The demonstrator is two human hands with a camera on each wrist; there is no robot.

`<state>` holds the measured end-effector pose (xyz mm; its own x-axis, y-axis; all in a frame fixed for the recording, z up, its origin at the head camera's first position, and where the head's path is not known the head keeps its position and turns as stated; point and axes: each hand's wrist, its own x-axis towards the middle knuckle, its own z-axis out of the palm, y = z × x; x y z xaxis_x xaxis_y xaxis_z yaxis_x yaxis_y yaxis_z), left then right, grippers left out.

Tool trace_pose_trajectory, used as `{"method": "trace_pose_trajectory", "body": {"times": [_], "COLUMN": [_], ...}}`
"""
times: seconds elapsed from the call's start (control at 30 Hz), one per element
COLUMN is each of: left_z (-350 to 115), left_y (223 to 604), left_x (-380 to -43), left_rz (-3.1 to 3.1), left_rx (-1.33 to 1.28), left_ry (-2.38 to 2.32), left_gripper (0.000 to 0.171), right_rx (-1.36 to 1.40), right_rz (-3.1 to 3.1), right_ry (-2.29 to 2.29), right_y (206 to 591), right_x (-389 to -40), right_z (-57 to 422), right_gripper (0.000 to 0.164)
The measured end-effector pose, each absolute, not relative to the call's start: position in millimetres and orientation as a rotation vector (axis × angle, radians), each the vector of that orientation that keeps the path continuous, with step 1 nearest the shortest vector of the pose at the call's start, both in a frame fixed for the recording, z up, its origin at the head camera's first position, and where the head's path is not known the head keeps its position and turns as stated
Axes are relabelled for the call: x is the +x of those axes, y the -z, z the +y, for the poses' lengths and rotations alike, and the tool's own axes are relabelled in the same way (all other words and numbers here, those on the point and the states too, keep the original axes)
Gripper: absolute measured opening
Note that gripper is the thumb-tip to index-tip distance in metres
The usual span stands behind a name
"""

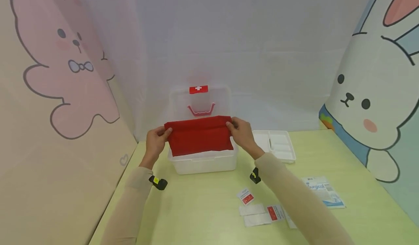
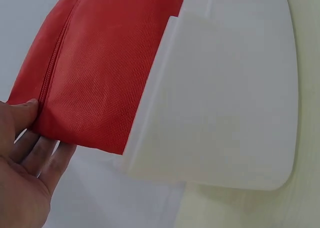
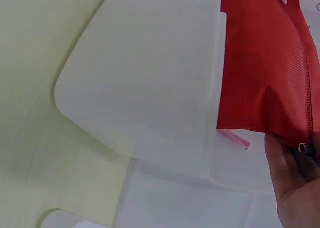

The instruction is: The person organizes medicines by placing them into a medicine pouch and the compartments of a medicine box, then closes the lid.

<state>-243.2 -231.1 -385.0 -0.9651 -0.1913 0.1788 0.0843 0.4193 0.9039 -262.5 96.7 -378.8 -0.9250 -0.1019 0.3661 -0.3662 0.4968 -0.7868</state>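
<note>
A red zippered fabric pouch (image 1: 199, 135) is stretched between both hands over a white translucent plastic box (image 1: 204, 164). The left hand (image 1: 156, 143) pinches the pouch's left end, thumb in front; in the left wrist view that thumb lies by the zipper (image 2: 51, 67). At the other end, the right hand (image 1: 243, 133) pinches the upper right corner, close to the zipper pull (image 3: 306, 148) in the right wrist view. The pouch's lower edge overlaps the box's opening and hides its inside. Behind stands the raised clear lid (image 1: 179, 105) with a red handle (image 1: 201, 113) and a red white-cross label (image 1: 198, 89).
A white compartment tray (image 1: 282, 146) lies right of the box. Nearer on the table (image 1: 190, 205) are small white packets (image 1: 256, 220), red-and-white packets (image 1: 247, 197) and a "Surgical" packet (image 1: 324, 192). Sheets with cartoon rabbits (image 1: 366, 110) hang around the table.
</note>
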Motion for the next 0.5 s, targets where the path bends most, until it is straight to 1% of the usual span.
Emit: {"method": "trace_pose_trajectory", "body": {"times": [0.23, 0.37, 0.5], "left_z": [-233.4, -235.3, -235.8], "left_y": [399.8, 404.7, 407.6], "left_x": [-244.4, -245.0, -244.6], "left_rz": [-2.492, -2.512, -2.581], "left_rx": [0.120, 0.105, 0.116], "left_ry": [1.511, 1.476, 1.423], "left_gripper": [0.025, 0.022, 0.020], "right_rx": [0.301, 0.275, 0.280], "right_rz": [-2.622, -2.686, -2.753], "right_ry": [-1.336, -1.329, -1.226], "right_y": [392.1, 396.0, 399.8], "right_x": [-265.7, -265.5, -266.5], "right_z": [94.7, 94.5, 96.5], "right_gripper": [0.022, 0.023, 0.022]}}
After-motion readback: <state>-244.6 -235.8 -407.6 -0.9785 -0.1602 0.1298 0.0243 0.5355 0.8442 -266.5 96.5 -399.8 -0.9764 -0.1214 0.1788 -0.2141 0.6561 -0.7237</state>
